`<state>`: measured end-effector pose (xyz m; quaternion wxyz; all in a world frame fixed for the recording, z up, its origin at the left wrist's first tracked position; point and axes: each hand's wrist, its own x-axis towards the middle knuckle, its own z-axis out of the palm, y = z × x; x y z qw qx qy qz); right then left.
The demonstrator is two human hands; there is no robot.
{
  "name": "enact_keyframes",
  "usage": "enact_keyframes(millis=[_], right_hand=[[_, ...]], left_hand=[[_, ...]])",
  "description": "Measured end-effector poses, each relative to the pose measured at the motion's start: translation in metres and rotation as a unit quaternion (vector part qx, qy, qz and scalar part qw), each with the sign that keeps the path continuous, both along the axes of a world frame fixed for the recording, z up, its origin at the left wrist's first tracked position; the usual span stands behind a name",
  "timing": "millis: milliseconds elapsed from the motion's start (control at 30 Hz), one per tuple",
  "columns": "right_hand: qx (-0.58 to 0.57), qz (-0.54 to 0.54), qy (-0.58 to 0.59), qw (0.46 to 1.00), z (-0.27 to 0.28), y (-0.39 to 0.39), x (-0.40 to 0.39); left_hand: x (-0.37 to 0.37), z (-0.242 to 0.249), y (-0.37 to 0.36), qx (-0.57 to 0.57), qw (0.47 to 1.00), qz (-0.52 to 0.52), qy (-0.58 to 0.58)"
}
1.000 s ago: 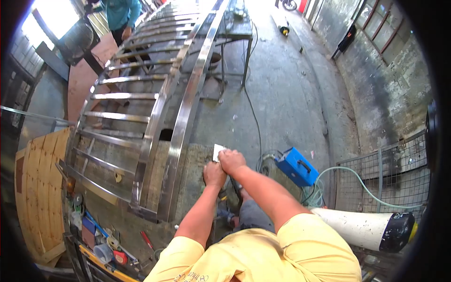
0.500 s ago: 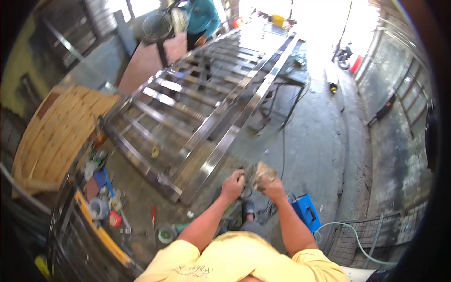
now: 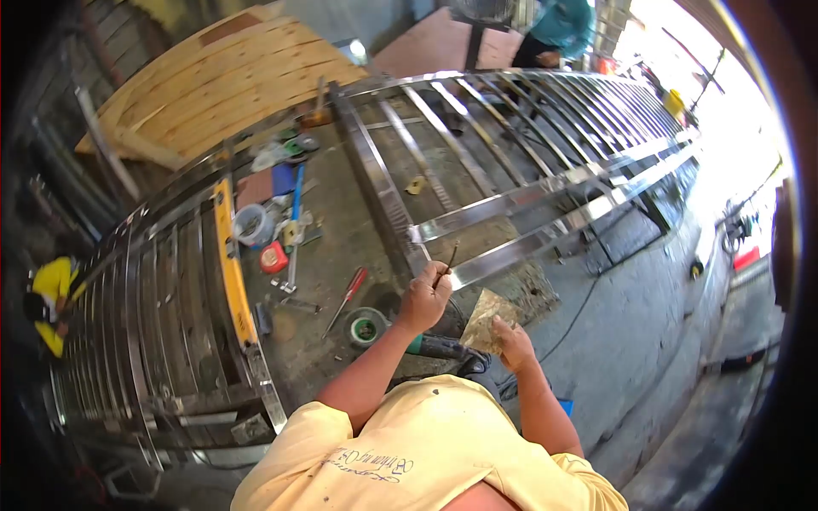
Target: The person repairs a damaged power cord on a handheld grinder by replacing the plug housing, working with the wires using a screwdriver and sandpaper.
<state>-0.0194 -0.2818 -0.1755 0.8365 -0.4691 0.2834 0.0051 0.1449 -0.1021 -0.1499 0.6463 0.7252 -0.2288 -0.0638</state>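
My left hand [image 3: 425, 301] is closed around a thin dark stick [image 3: 452, 256], which points up from the fingers. It is close to the corner of a shiny metal frame [image 3: 503, 254] with many parallel bars. In my right hand [image 3: 515, 344] a worn, stained tan flat piece [image 3: 482, 317], like cardboard, is pinched at its right edge. Left of my left forearm lies an angle grinder [image 3: 365, 327] with a green centre on its disc. A red-handled screwdriver [image 3: 346, 298] rests on the floor beyond it.
A yellow level [image 3: 232, 264] lies along a second barred frame [image 3: 175, 298] at left. Between the frames are a red tape measure [image 3: 273, 257], a plastic tub [image 3: 253, 226] and a hammer [image 3: 295, 230]. Wooden planks [image 3: 230, 81] lean behind. One person [image 3: 562, 30] is at the back, another [image 3: 49, 298] far left.
My view has swung left, bringing the second frame and the floor tools further in. My hands have shifted slightly apart, and the stick and flat piece show more clearly, still held.
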Motion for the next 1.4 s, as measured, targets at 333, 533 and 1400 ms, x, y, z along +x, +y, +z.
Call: enact_keyframes(millis=[333,533,1400], right_hand=[[-0.076,0.229,-0.03,0.97,0.025,0.049,0.048],[-0.299,0.374,-0.049,0.877,0.059,0.067,0.053],[-0.154,0.439,-0.064,0.883,0.096,0.139,0.062]], left_hand=[[0.013,0.028,0.088,-0.221,0.96,0.103,0.136],[-0.009,0.039,0.158,-0.213,0.946,0.178,0.168],[-0.031,0.078,0.204,-0.532,0.804,0.187,0.188]])
